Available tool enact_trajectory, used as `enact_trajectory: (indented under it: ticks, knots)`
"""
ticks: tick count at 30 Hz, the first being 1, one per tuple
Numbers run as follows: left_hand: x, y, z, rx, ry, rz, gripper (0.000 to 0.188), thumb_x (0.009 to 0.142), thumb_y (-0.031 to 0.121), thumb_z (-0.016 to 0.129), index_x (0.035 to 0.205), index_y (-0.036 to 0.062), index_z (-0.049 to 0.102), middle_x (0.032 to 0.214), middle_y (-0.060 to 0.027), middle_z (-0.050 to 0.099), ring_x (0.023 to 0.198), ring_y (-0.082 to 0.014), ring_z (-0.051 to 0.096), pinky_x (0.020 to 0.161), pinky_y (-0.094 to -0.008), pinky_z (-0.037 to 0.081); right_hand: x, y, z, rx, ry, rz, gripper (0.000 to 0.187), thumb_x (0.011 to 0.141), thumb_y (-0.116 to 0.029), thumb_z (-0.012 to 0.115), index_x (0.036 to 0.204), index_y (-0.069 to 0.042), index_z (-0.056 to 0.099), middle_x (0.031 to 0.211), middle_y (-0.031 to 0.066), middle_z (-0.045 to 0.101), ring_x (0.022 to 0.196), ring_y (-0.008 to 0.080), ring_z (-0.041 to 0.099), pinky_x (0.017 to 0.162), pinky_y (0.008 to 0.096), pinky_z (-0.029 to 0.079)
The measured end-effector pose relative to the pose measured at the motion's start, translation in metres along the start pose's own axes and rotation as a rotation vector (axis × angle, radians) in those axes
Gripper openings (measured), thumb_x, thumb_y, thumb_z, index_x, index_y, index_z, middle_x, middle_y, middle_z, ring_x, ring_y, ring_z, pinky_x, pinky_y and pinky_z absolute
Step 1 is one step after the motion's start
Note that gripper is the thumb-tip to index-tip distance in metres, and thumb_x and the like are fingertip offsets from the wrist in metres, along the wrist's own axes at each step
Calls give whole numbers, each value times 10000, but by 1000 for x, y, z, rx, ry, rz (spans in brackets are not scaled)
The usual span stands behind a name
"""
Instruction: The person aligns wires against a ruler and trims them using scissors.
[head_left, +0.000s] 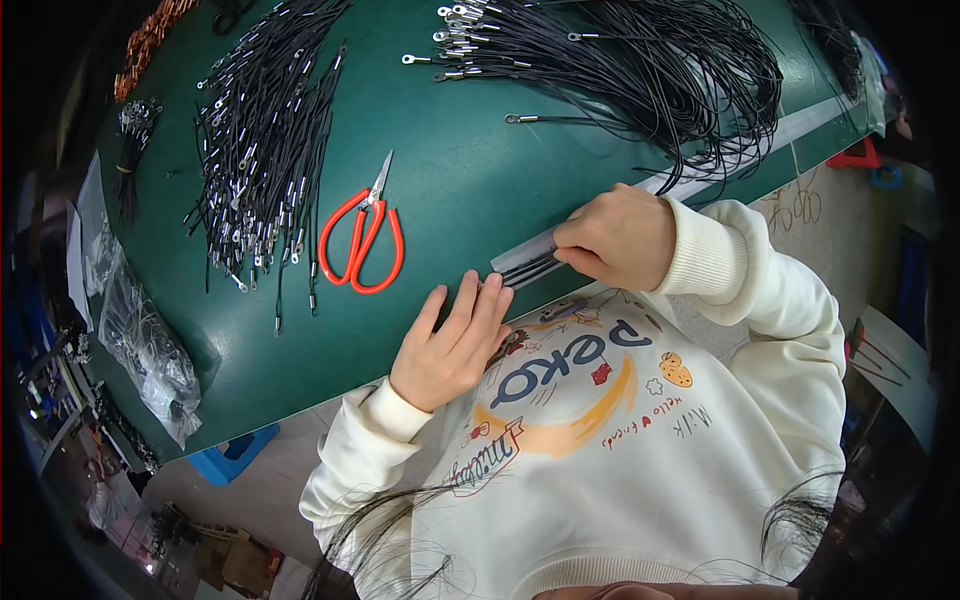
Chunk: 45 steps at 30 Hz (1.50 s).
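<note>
Several black cables [532,268] lie side by side along the near edge of the green table. My right hand [622,238] is closed around them, thumb and fingers pinched together. Stretched out nearly flat, the fingers of my left hand [450,345] rest at the cables' left ends and hide their tips. Beneath and beside the cables runs a long pale strip [808,122], partly covered by my right hand. Red-handled scissors [362,240] lie beyond my left hand, blades pointing away and slightly apart.
A large bundle of black cables with metal ring terminals [610,60] spreads across the far right. Shorter terminal-ended cables [262,150] are heaped left of the scissors. Copper-coloured pieces [150,45], a small tied bunch [132,140] and a clear plastic bag [150,345] line the left side.
</note>
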<state>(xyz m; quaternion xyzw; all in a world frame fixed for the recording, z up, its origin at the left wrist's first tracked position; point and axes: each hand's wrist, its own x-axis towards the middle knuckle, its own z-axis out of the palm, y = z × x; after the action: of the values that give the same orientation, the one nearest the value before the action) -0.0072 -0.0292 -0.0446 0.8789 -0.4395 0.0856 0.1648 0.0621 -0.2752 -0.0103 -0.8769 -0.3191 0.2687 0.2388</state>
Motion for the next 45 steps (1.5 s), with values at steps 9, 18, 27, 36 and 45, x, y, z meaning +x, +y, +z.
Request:
enact_trajectory:
  ticks: [9,18,27,36,45]
  knots:
    - [-1,-3,2,160,-80,86,332,813,90,557,1124,11,646,1286,-114,558,1075,-250,563,837,-372,489,-1,1,1,7,3,3,147,829,-133,604,723,-31,615,634,126,619,576,311,608,557,381,494]
    - [0,-3,5,169,-40,89,330,808,69,553,1116,-1,648,1291,-127,556,1068,-247,569,829,-366,497,-14,16,-15,-4,-88,35,186,878,-197,564,772,-59,631,639,100,629,597,297,626,574,374,508]
    - [1,0,3,159,-61,53,317,807,46,572,1112,22,655,1228,-93,605,1086,-239,571,861,-366,481,-24,20,-32,-93,-132,78,182,871,-187,578,727,-76,595,606,52,614,565,260,619,544,352,496]
    - [2,0,2,155,-84,54,322,809,42,570,1119,26,652,1231,-91,605,1090,-241,572,870,-370,478,-37,21,-32,-183,-108,143,152,851,-163,592,722,-89,626,606,57,619,547,255,613,529,345,490]
    - [0,-3,5,168,-59,85,341,792,46,560,1118,4,648,1249,-119,588,1055,-252,573,840,-386,493,-37,26,-30,-37,-76,180,174,855,-211,598,758,-79,657,640,91,635,553,275,613,542,340,501]
